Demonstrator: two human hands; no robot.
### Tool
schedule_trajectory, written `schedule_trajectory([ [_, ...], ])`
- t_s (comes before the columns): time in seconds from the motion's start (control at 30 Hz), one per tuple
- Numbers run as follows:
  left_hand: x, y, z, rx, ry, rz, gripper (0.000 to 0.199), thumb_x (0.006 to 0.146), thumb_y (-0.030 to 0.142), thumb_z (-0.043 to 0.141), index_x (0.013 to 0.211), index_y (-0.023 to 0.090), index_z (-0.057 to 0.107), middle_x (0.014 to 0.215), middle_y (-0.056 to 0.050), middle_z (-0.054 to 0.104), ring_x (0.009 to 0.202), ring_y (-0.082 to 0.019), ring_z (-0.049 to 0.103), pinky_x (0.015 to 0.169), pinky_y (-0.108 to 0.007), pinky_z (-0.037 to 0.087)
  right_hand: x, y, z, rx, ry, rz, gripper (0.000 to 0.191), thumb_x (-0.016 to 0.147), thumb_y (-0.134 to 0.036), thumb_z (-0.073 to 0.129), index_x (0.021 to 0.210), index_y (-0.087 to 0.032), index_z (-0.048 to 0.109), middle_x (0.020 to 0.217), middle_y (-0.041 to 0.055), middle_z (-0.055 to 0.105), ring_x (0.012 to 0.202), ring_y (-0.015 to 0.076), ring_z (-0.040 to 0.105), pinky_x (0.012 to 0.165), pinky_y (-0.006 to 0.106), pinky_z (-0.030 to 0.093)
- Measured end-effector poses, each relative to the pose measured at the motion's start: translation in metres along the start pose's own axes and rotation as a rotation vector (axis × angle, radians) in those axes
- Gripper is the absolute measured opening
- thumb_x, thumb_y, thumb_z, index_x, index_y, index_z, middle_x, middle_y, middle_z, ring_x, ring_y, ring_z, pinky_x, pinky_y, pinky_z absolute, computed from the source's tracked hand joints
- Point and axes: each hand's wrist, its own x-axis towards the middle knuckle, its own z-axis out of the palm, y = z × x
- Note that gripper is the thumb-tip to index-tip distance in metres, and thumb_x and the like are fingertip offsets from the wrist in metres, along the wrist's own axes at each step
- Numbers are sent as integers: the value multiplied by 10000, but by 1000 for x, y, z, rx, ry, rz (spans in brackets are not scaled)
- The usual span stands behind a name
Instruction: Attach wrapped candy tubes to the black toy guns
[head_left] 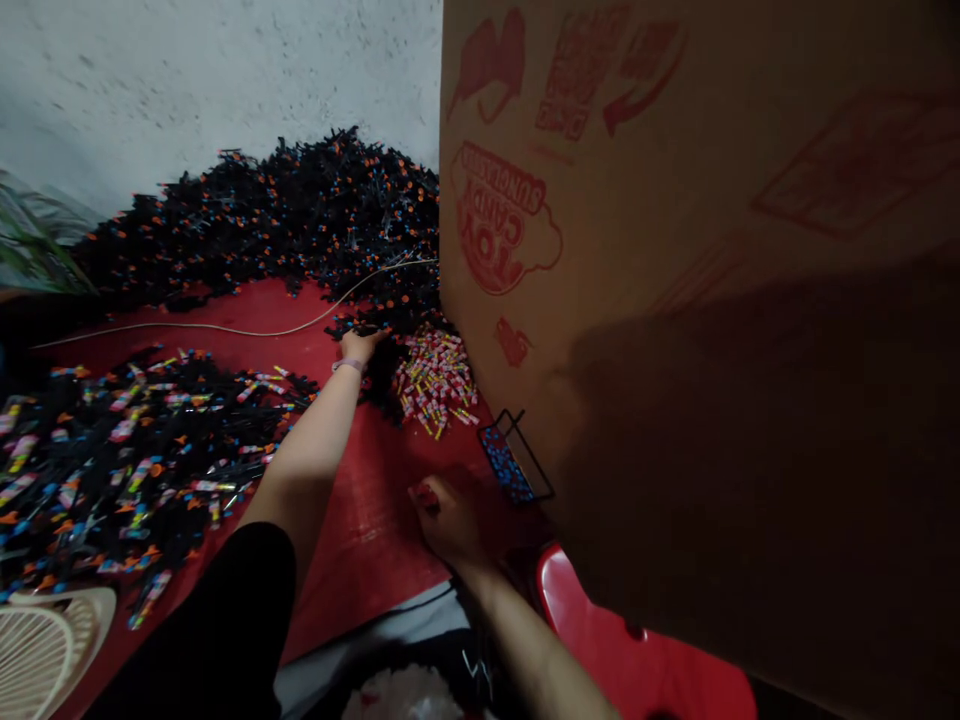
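My left hand (360, 347) reaches forward to the near edge of a heap of black toy pieces (300, 220) with orange and blue tips. Its thumb is stretched out to the right, and the other fingertips are partly hidden among the black pieces. Just right of it lies a pile of small pink and yellow wrapped candy tubes (436, 385). Closer to me, my right hand (448, 520) is closed above the red surface (360, 530), fingers curled in; what they hold, if anything, is too dark to make out. Beside it stands a black-framed basket (517, 470) containing small blue pieces.
A tall cardboard box (637, 250) with red print fills the right side. Black toys with candy tubes (135, 440) spread on the left. A pale cable (285, 330) crosses the red surface. A red plastic stool (637, 650) and a cream fan (45, 650) are near me.
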Motion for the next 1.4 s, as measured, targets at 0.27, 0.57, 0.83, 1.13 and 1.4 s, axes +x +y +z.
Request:
schedule_trajectory([
  [0.27,-23,18,-20,-228,17,-13,473,551,310,1027,921,148,779,962,-95,827,1040,-292,767,988,-433,630,1,-1,-1,-7,16,-28,303,1086,-450,561,942,-232,714,883,61,762,812,218,703,750,285,480],
  [0.57,-95,44,-78,-347,-72,-41,655,428,394,1080,978,148,822,910,-75,825,925,-285,797,890,-411,661,2,2,-1,-68,22,-59,288,1082,-453,570,950,-238,708,892,97,770,839,246,726,758,302,505],
  [0.83,-198,15,-123,5,-525,-39,537,417,410,1084,861,194,872,833,-93,830,715,-270,771,743,-386,657,1,2,-2,24,76,-3,260,1062,-472,595,1076,-230,688,956,109,795,874,265,769,765,320,551],
  [1.13,-247,-5,-120,379,-388,168,459,782,677,859,1042,302,896,1212,-137,814,1398,-432,637,1239,-564,458,0,7,-3,163,356,154,444,1020,-650,585,1125,-219,562,1010,113,747,889,237,741,823,338,585],
  [1.4,-301,13,-153,204,-159,204,686,996,764,581,1305,202,820,1354,-194,763,1395,-415,630,1149,-556,532,1,6,-9,286,324,105,403,997,-627,628,1035,-228,594,931,97,754,848,249,739,787,352,594],
])
